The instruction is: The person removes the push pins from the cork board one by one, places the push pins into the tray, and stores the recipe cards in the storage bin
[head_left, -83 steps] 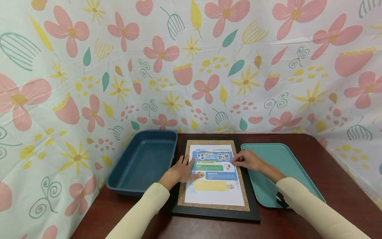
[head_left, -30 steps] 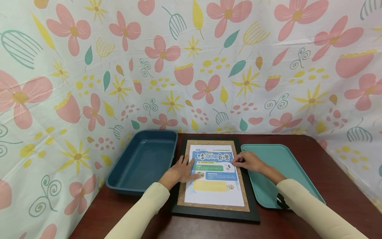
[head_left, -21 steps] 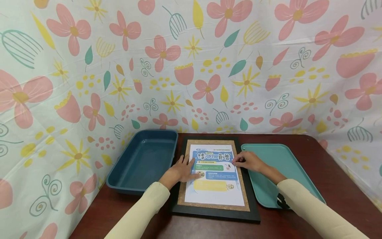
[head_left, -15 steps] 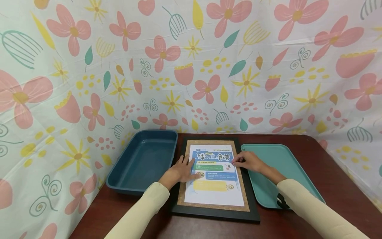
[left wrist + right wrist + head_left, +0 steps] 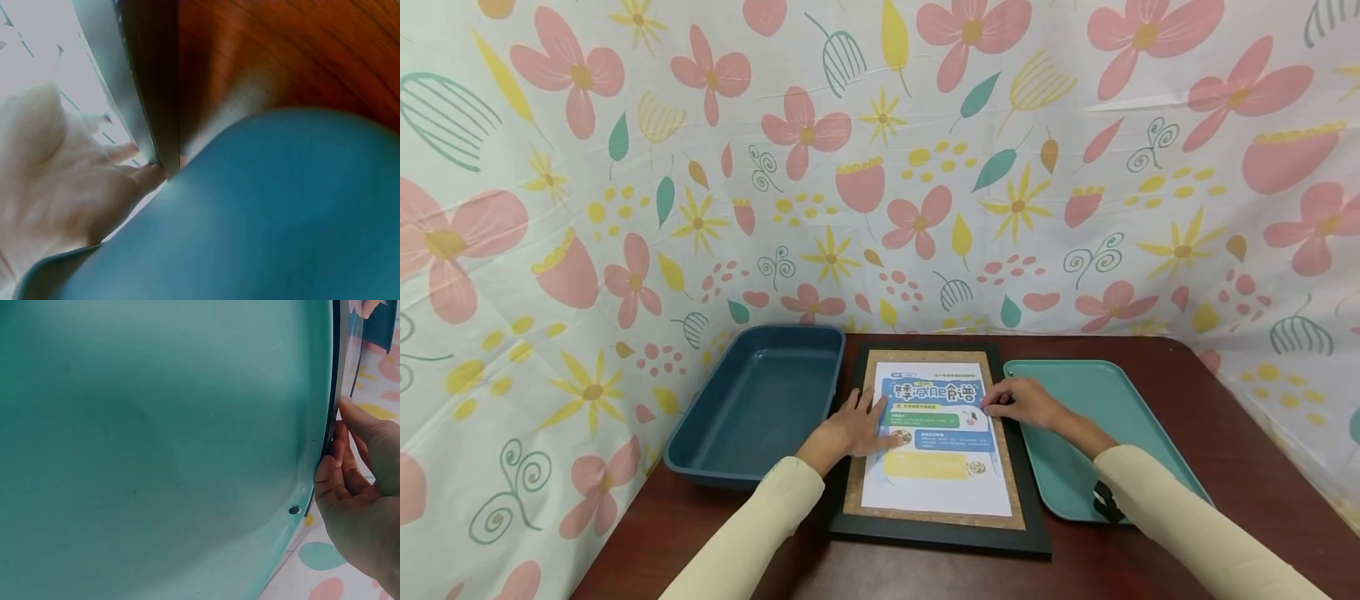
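A printed sheet of paper [image 5: 936,493] with blue, green and yellow blocks lies on a cork board [image 5: 880,514] in a black frame [image 5: 940,538]. My left hand [image 5: 853,429] rests on the sheet's left part with fingers spread; the left wrist view shows the hand [image 5: 75,175] partly hidden by a blue container wall. At the sheet's right edge, my right hand [image 5: 1022,402] brings thumb and forefinger together in a pinch. The right wrist view shows that hand [image 5: 359,487] with curled fingers beside the frame. Whether anything besides the sheet's edge is between the fingertips is hidden.
A deep blue basin [image 5: 756,433] stands left of the frame, close to my left forearm. A flat teal tray [image 5: 1101,396] lies to the right, under my right forearm. All stand on a dark red wooden table [image 5: 1157,367] against a flowered cloth [image 5: 850,275].
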Tool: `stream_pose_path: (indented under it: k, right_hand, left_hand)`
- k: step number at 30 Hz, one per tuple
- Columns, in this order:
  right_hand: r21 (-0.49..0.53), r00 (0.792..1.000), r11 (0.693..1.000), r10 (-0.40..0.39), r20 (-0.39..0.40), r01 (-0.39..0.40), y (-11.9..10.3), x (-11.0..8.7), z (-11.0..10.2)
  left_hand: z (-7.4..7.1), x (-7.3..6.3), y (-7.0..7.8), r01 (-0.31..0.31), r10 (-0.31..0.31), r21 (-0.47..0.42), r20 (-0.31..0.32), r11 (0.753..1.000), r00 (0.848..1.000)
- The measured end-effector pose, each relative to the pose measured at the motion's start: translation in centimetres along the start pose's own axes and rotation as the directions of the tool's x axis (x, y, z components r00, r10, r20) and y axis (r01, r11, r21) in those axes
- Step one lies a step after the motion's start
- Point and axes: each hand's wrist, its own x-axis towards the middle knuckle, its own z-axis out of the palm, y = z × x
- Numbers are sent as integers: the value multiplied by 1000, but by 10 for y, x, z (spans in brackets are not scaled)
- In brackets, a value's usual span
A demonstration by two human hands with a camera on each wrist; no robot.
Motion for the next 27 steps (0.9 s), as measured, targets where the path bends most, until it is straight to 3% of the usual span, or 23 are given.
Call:
stream_pose_path:
  k: [27]
  right_hand:
    - [-39,998,998,43,-37,-45,9,-4,-9]
  left_hand:
    - [-1,-2,2,12,-12,-10,-9,1000,1000]
